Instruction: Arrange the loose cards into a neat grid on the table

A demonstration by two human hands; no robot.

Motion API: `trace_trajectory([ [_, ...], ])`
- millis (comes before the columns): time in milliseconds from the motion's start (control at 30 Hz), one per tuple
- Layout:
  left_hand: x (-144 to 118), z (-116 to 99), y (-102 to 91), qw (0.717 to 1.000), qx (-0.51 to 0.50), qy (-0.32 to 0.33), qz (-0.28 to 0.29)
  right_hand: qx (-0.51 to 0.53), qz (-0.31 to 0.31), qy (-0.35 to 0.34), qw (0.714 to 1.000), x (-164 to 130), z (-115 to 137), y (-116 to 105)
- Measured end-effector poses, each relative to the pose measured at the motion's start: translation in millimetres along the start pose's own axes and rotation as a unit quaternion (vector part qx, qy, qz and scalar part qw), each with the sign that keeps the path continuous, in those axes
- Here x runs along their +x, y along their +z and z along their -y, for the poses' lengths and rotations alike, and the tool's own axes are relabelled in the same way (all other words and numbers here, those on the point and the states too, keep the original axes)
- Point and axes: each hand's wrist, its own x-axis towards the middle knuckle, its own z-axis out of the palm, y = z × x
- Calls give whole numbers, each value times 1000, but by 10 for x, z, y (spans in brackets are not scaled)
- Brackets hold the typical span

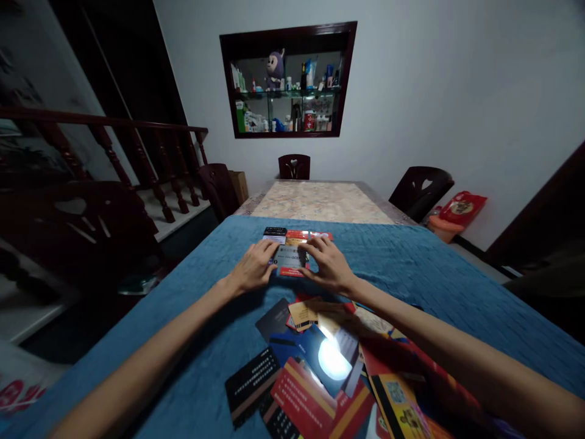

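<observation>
A grey plastic card [291, 257] with printed text lies between my hands, over other cards on the blue cloth. My left hand [252, 267] pinches its left side with thumb and fingers. On the opposite side, my right hand [329, 266] grips the card's right edge in the same way. Just beyond it are a black card [275, 231] and red cards, partly covered. Nearer to me spreads a loose heap of overlapping cards: a red card [304, 396], a black striped card [251, 384] and a yellow card with a QR code [402, 405]. A bright glare hides part of a blue card [315, 353].
The blue cloth [205, 317] covers the near part of the table, and a patterned tabletop [320, 200] shows beyond. Dark chairs [420, 189] stand around it. A shelf niche [287, 91] is set in the far wall; a wooden railing [137, 125] runs at left.
</observation>
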Motion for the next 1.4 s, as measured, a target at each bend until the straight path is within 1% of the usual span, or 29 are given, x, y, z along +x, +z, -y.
trace_trajectory([
  [67,88,139,16,1000,1,-16,0,9,8,9,1000,140,-79,106],
  [167,219,354,56,1000,5,-30,3,15,42,31,999,334,-179,249],
  [300,385,645,143,998,-8,-57,32,1,83,73,994,546,-269,420],
  [400,488,853,241,996,-21,-80,41,-1,116,108,987,674,-314,548],
  [500,561,1026,345,993,-27,-103,51,-2,153,138,978,779,-345,673],
  [600,613,1145,423,990,-19,-119,77,-5,189,165,968,859,-364,784],
  [800,694,1241,514,980,-13,-152,131,-11,226,190,955,935,-413,944],
  [967,729,1266,574,976,-16,-163,143,-15,249,199,948,949,-450,1005],
  [1167,737,1299,622,973,-15,-169,159,-15,267,202,942,965,-427,1021],
  [1400,743,1294,598,971,2,-163,175,-17,276,202,940,966,-437,1060],
])
